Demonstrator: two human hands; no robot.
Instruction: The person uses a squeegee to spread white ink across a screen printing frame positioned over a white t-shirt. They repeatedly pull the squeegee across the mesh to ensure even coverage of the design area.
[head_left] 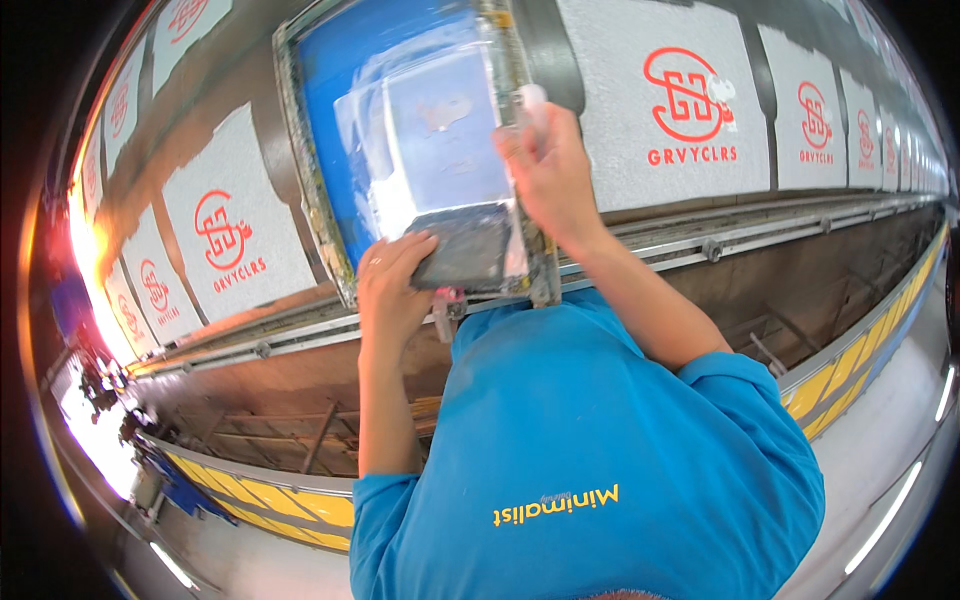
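A screen-printing frame point(310, 150) with blue mesh and a pale central patch lies on the long table in front of me. My left hand point(393, 290) presses down on a dark squeegee point(470, 255) at the frame's near end, fingers wrapped over its left part. My right hand point(550, 170) grips the frame's right rail, next to a small whitish piece at the edge. My blue shirt fills the lower middle of the view and hides the table edge below the frame.
White fabric panels with red printed logos point(690, 105) lie in a row along the table, on both sides of the frame point(230, 240). Metal rails point(760, 235) run along the table's near side. A yellow-and-black striped edge point(850, 370) borders the floor below.
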